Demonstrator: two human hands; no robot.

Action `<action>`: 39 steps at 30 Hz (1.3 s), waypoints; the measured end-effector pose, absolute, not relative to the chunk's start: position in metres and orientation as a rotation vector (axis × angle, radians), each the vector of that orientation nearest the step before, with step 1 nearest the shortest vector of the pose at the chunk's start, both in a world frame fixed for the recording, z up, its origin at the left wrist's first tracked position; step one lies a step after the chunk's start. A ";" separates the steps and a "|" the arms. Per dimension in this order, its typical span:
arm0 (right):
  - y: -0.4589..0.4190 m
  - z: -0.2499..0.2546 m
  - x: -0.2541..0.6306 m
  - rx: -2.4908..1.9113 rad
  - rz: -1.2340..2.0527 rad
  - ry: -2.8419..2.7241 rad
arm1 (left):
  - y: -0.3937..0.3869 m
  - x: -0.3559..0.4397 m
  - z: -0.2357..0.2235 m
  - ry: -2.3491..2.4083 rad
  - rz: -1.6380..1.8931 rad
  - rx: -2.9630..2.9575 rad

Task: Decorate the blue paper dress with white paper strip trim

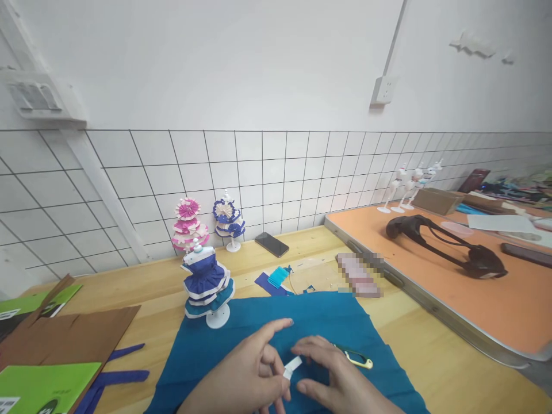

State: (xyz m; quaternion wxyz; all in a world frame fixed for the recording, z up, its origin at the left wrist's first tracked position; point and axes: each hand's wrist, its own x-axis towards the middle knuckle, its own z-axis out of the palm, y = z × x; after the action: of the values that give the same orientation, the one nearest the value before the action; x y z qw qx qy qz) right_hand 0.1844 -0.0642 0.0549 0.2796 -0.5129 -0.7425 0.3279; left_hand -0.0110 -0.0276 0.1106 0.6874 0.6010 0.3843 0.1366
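My left hand pinches a small white strip between thumb and curled fingers, its index finger stretched out above. Close on the right, my right hand has thumb and fingers apart around the strip's free end, with no visible grip on it. Both hands are over a teal sheet that looks like crepe paper or cloth. Beside my right hand lies a tool with a pale yellow handle, probably scissors, partly hidden. A miniature dress form in blue, white and teal ruffles stands on the sheet's far left corner.
Behind stand a pink-and-white ruffled figure and a blue one. A dark phone, blue and turquoise scraps and a blurred pink object lie beyond the sheet. Brown sheets lie left; an orange table adjoins right.
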 end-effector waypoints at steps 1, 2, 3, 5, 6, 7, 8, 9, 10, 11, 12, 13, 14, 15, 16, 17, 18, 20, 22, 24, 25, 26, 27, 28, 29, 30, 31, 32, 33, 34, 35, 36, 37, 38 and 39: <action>-0.063 0.056 0.180 -1.361 0.912 -1.988 | -0.028 -0.012 0.112 0.861 0.299 1.350; -0.061 0.057 0.177 -1.361 0.931 -1.993 | -0.028 -0.013 0.114 0.866 0.292 1.356; -0.061 0.057 0.175 -1.368 0.944 -2.004 | -0.028 -0.014 0.116 0.874 0.285 1.364; -0.061 0.059 0.175 -1.386 0.945 -2.030 | -0.029 -0.017 0.118 0.886 0.273 1.381; -0.061 0.060 0.176 -1.398 0.925 -2.039 | -0.028 -0.019 0.119 0.886 0.266 1.391; -0.062 0.060 0.179 -1.410 0.890 -2.050 | -0.028 -0.020 0.119 0.884 0.261 1.399; -0.062 0.060 0.181 -1.423 0.843 -2.067 | -0.027 -0.022 0.118 0.883 0.256 1.407; -0.062 0.059 0.184 -1.437 0.782 -2.091 | -0.026 -0.023 0.117 0.887 0.253 1.415; -0.061 0.058 0.186 -1.450 0.707 -2.128 | -0.025 -0.024 0.115 0.898 0.252 1.427; -0.060 0.055 0.188 -1.462 0.620 -2.176 | -0.025 -0.025 0.113 0.915 0.252 1.445; -0.058 0.051 0.190 -1.476 0.525 -2.233 | -0.024 -0.026 0.111 0.936 0.247 1.468; -0.057 0.047 0.192 -1.497 0.427 -2.293 | -0.023 -0.026 0.110 0.961 0.237 1.498; -0.055 0.041 0.193 -1.525 0.333 -2.351 | -0.023 -0.027 0.109 0.987 0.217 1.532; -0.054 0.036 0.193 -1.558 0.252 -2.399 | -0.023 -0.027 0.109 1.009 0.189 1.567; -0.052 0.030 0.194 -1.591 0.194 -2.437 | -0.024 -0.027 0.109 1.027 0.154 1.602; -0.051 0.026 0.194 -1.622 0.158 -2.464 | -0.024 -0.027 0.110 1.041 0.117 1.635; -0.051 0.022 0.194 -1.646 0.144 -2.483 | -0.025 -0.027 0.111 1.053 0.080 1.667; -0.051 0.017 0.193 -1.681 0.156 -2.495 | -0.027 -0.028 0.113 1.074 0.019 1.719; -0.051 0.016 0.192 -1.692 0.208 -2.485 | -0.027 -0.029 0.113 1.105 -0.007 1.760; -0.051 0.016 0.191 -1.687 0.273 -2.462 | -0.027 -0.031 0.112 1.146 -0.003 1.796; -0.052 0.017 0.191 -1.682 0.307 -2.450 | -0.026 -0.033 0.111 1.170 0.011 1.814; -0.053 0.019 0.191 -1.674 0.342 -2.437 | -0.026 -0.034 0.110 1.193 0.034 1.831; -0.053 0.020 0.192 -1.664 0.374 -2.418 | -0.026 -0.036 0.109 1.212 0.061 1.843; -0.054 0.023 0.192 -1.648 0.406 -2.397 | -0.025 -0.037 0.109 1.225 0.094 1.849; -0.055 0.026 0.193 -1.629 0.436 -2.372 | -0.025 -0.038 0.108 1.227 0.129 1.849; -0.056 0.029 0.193 -1.606 0.467 -2.340 | -0.025 -0.038 0.107 1.221 0.164 1.843; -0.056 0.033 0.193 -1.580 0.503 -2.305 | -0.024 -0.038 0.107 1.211 0.195 1.829; -0.057 0.037 0.193 -1.553 0.541 -2.262 | -0.023 -0.038 0.106 1.201 0.225 1.809; -0.057 0.042 0.193 -1.524 0.583 -2.215 | -0.022 -0.037 0.105 1.188 0.257 1.787; -0.056 0.046 0.192 -1.493 0.626 -2.166 | -0.021 -0.036 0.105 1.169 0.292 1.765; -0.056 0.050 0.191 -1.461 0.662 -2.114 | -0.020 -0.034 0.104 1.139 0.322 1.737; -0.056 0.055 0.189 -1.432 0.693 -2.064 | -0.019 -0.032 0.103 1.099 0.347 1.704; -0.055 0.058 0.187 -1.406 0.713 -2.018 | -0.018 -0.030 0.102 1.048 0.366 1.667; -0.055 0.062 0.184 -1.383 0.724 -1.977 | -0.018 -0.028 0.102 0.994 0.379 1.629; -0.055 0.066 0.182 -1.360 0.726 -1.944 | -0.018 -0.026 0.102 0.944 0.388 1.588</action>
State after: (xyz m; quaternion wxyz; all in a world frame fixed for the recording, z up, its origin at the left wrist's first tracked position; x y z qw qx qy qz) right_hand 0.1818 -0.0548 0.0657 0.3241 -0.5185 -0.7413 0.2769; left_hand -0.0263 -0.0177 0.1024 0.5865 0.6814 0.4051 0.1663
